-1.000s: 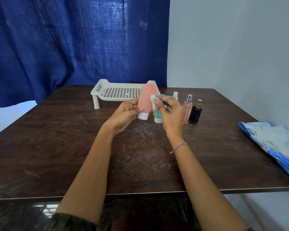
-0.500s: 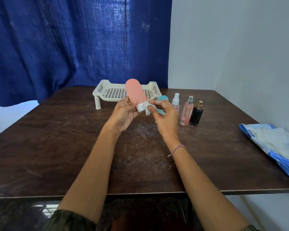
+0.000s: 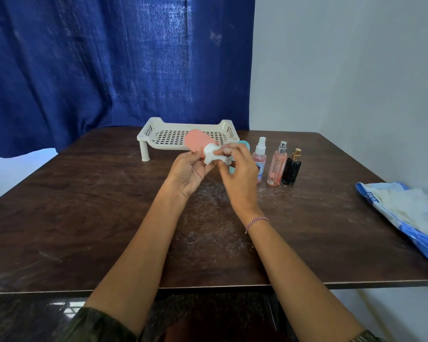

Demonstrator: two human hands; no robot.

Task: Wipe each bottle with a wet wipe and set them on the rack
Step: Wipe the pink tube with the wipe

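left hand (image 3: 187, 172) grips tilted pink bottle (image 3: 196, 142) | right hand (image 3: 240, 177) pinches wet wipe (image 3: 211, 156)

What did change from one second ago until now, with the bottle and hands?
The pink bottle tipped from upright, cap down, to leaning back toward the rack. The wipe in the right hand slid from its body to its cap. The left hand kept holding the bottle. Rack, spray bottles and blue pack stayed put.

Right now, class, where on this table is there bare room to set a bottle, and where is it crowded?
Bare tabletop lies left of the rack and left hand, and between the black bottle and the wipes pack. Crowded: the spray bottles beside the right hand.
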